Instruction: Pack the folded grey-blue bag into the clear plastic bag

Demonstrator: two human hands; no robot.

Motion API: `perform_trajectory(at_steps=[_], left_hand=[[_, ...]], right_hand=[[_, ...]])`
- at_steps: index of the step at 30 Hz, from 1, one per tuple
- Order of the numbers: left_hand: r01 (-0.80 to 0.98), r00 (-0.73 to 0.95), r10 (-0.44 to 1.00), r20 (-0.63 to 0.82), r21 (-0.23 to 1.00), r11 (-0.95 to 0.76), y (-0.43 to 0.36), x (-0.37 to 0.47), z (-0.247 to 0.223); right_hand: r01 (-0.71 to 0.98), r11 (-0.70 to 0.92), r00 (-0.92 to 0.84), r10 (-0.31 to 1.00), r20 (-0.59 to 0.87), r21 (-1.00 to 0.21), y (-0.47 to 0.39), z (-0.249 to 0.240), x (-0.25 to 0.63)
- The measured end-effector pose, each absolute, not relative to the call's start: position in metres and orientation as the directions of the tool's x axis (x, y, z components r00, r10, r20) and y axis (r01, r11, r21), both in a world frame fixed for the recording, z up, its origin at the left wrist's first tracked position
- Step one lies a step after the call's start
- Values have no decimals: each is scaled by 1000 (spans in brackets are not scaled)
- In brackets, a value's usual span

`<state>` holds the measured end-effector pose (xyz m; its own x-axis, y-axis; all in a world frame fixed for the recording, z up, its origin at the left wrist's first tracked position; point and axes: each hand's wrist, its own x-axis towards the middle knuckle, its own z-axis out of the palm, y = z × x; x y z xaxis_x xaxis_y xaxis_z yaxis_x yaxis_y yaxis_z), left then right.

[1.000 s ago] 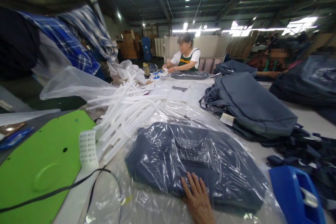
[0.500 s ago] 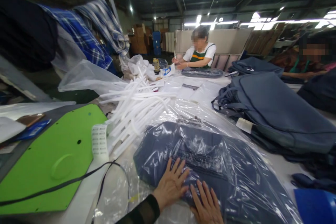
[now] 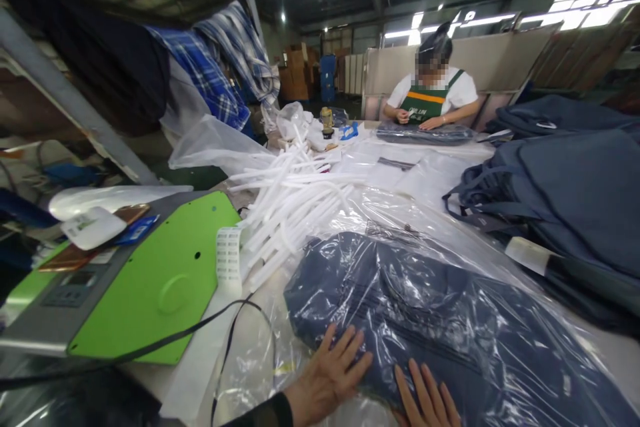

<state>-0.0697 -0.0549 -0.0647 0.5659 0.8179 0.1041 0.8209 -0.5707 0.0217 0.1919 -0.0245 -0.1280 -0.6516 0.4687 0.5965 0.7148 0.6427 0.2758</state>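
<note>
A dark blue-grey bag (image 3: 360, 280) lies flat on the table inside a clear plastic bag (image 3: 505, 327), whose film is wrinkled and shiny. My left hand (image 3: 330, 370) rests on the near left edge of it, fingers spread over the plastic. Close by on the right, my right hand (image 3: 427, 397) presses flat on the same wrapped bag, its fingers stretched out and its lower part cut off by the frame edge. Neither hand grips anything.
White foam strips (image 3: 285, 200) are heaped beyond my left hand. At left stands a green and grey machine (image 3: 165, 293) with a label strip (image 3: 229, 260) and a black cord (image 3: 200, 323). Unwrapped backpacks (image 3: 575, 187) are piled right. A co-worker (image 3: 433, 97) handles another wrapped bag across the table.
The view has turned left, so things appear further right. My hands stay on the wrapped bag, slightly nearer its near edge. The co-worker's hands have moved down onto the other wrapped bag.
</note>
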Motion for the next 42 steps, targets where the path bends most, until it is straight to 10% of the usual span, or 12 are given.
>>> perform_trajectory(at_steps=[13,42], left_hand=[[721,693,620,368,-332,-608,-50,-68,-65],[862,506,698,507,-282,-421,-43,-152,-67]], right_hand=[[729,582,-680,559,475,359,-39,-109,186],[917,396,-368,797,478,47,-51,-77,305]])
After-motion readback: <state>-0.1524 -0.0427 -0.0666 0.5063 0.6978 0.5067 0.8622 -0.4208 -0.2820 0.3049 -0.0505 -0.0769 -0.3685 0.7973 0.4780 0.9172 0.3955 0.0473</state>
